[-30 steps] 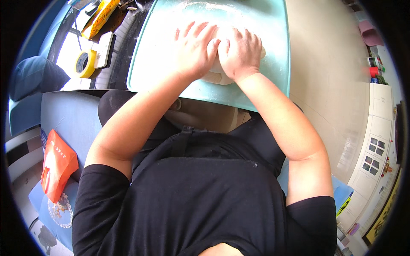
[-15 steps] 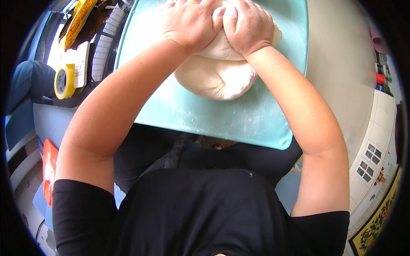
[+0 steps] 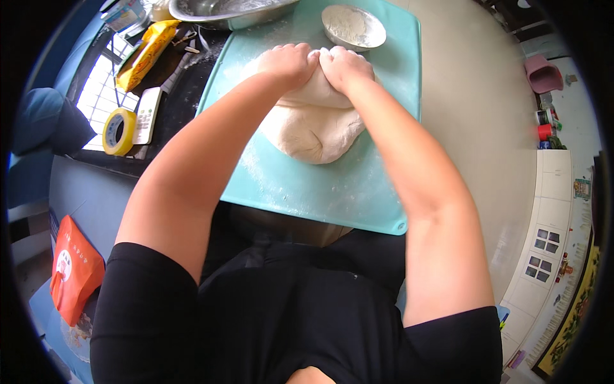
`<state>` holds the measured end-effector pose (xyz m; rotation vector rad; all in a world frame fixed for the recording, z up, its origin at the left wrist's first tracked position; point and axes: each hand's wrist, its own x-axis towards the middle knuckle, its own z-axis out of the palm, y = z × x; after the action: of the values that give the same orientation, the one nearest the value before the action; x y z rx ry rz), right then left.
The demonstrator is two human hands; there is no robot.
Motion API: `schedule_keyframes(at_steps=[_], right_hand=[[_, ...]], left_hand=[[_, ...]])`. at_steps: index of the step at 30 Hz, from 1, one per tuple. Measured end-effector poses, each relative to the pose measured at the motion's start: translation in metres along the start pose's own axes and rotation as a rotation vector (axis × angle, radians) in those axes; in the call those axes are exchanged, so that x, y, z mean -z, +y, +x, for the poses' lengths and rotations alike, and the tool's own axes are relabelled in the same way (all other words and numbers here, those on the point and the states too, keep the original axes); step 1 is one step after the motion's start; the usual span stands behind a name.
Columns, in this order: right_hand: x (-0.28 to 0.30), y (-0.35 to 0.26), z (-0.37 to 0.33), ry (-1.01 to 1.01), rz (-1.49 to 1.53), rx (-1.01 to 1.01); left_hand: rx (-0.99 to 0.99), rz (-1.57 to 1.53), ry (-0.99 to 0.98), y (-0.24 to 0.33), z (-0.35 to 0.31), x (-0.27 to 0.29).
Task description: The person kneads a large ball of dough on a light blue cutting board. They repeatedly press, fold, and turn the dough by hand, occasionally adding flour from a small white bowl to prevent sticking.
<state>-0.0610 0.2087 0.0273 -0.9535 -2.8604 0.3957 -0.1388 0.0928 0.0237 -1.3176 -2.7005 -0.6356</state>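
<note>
A large lump of pale dough lies on a light turquoise board. Its far part is folded over, leaving a crease across the middle. Side by side on that far part are my left hand and my right hand, thumbs close together. Both hands have their fingers curled over the dough, and the fingertips are partly hidden from me. Loose flour dusts the board around the lump. Beyond my hands, on the same board, stands a small bowl of white flour.
A metal basin sits at the far left. On the dark table to the left are a yellow packet, a white button handset and a yellow tape roll. An orange-red packet lies lower left. A pink seat stands far right.
My view has shifted, bringing the flour bowl and basin into sight. Both hands stay on the dough; their fingers look more curled over its far part now.
</note>
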Motion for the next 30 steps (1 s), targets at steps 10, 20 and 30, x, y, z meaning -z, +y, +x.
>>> schedule_keyframes(at_steps=[10,20,30], right_hand=[[0.009,0.035,-0.13,0.136,0.095,0.427],[-0.014,0.041,-0.141,0.44,-0.026,0.706],[-0.015,0.049,-0.017,0.295,0.135,0.613]], left_hand=[[-0.215,-0.105,0.121,0.024,-0.12,0.031],[-0.361,0.072,0.245,0.017,-0.146,0.012],[-0.187,0.084,0.131,-0.001,-0.031,-0.009]])
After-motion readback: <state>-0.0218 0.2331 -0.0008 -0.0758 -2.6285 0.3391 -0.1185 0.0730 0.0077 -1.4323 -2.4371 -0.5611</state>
